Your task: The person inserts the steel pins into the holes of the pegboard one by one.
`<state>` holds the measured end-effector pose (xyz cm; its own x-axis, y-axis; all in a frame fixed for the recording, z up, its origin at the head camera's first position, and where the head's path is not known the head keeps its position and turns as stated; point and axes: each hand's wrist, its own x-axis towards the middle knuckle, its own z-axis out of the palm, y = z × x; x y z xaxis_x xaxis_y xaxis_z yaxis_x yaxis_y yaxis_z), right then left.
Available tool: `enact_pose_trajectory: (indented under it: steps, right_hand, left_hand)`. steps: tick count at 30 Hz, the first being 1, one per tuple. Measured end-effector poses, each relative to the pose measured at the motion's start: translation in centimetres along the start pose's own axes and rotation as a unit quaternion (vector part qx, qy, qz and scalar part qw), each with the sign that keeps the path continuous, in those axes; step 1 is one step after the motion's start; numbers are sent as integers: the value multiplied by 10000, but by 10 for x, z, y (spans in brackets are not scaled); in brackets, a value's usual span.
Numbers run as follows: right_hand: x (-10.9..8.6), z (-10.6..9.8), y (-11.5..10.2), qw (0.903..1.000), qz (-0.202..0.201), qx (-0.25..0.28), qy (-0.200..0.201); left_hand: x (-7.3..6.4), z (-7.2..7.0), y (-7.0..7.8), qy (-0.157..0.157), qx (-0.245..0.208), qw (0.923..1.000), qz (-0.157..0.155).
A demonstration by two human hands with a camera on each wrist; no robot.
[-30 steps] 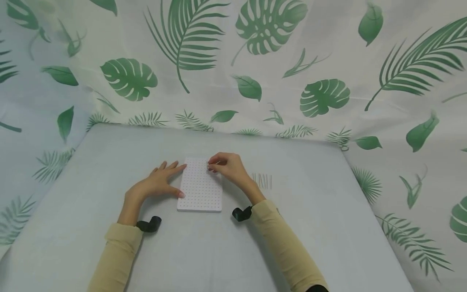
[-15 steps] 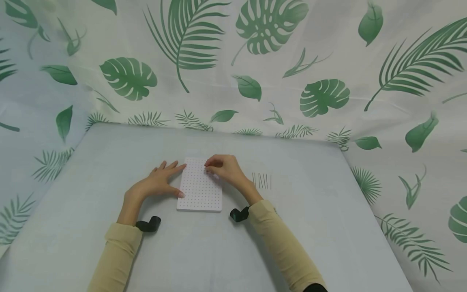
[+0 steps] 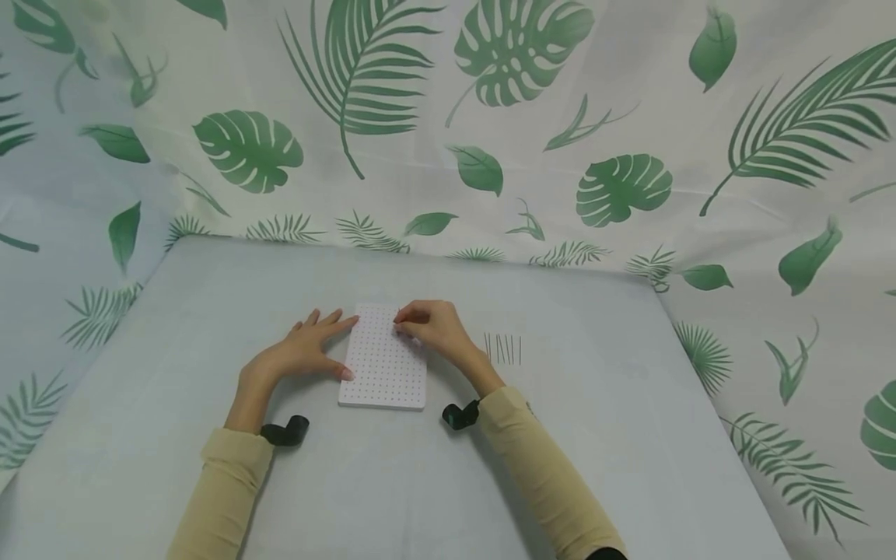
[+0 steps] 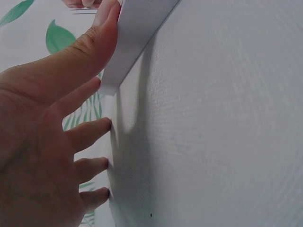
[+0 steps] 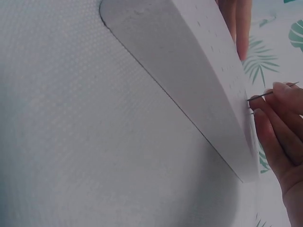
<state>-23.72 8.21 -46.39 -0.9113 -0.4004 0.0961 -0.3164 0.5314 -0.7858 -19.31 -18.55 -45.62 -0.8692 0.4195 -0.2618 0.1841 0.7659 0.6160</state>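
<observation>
A white pegboard (image 3: 385, 381) with rows of small holes lies on the table. My left hand (image 3: 301, 350) is spread at its left side, thumb and index finger on the board's edge. In the left wrist view the thumb (image 4: 97, 40) rests along the board's side, and the other fingertips reach down to the tabletop. My right hand (image 3: 439, 330) is over the upper right part of the board. Its thumb and fingers pinch a thin metal pin (image 5: 260, 96), whose lower end is right at the board's surface in the right wrist view.
Several thin metal pins (image 3: 507, 349) lie in a row right of the board, close to my right forearm. The white tabletop (image 3: 595, 435) runs back to a leaf-patterned cloth (image 3: 518, 171). A black wrist camera (image 3: 460, 415) sticks out from the right wrist.
My right hand has shifted slightly left and nearer over the board, with the pin between its fingers. The left hand has stayed in place.
</observation>
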Motion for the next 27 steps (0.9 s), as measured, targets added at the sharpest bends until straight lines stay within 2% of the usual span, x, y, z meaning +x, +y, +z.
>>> enact_pose_trajectory:
  steps: [4,10,27]
  right_hand:
    - [0,0,2,9998,132,116,83]
    - [-1,2,2,9996,204,203,54]
    - [-5,5,0,9997,189,-53,162]
  left_hand:
    - [0,0,0,1,-68,10000,61]
    - [-1,1,0,-25,1,10000,-14]
    - [0,3,-1,-41,-6,10000,31]
